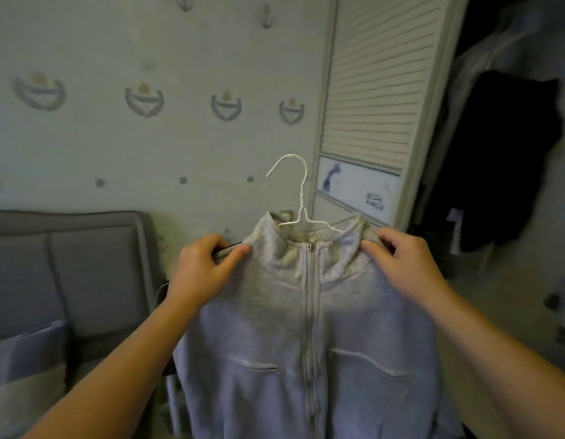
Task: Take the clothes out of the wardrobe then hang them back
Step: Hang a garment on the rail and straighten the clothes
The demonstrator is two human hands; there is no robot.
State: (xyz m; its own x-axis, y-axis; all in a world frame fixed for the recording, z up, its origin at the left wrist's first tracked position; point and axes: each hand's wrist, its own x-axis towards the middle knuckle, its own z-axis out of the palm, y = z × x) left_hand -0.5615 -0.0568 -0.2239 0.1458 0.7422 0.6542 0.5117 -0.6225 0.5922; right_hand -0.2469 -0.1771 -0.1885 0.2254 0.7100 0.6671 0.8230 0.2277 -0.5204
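Observation:
A light grey zip-up jacket [275, 337] hangs in front of me, zipped to the collar. A white wire hanger [298, 198] sits inside its neck, with the hook sticking up above the collar. My left hand [205, 264] pinches the jacket's left shoulder by the collar, and a thin dark strip shows at its fingers. My right hand [404, 264] grips the right shoulder at the collar. The wardrobe [503, 160] stands at the right, dark inside, with a black garment hanging in it.
A louvred wardrobe door [370, 99] stands open right behind the hanger. A papered wall [148, 137] fills the left and centre. Grey cushioned furniture [69, 280] sits at the lower left. Pale floor [512, 280] shows at the right with a small dark object on it.

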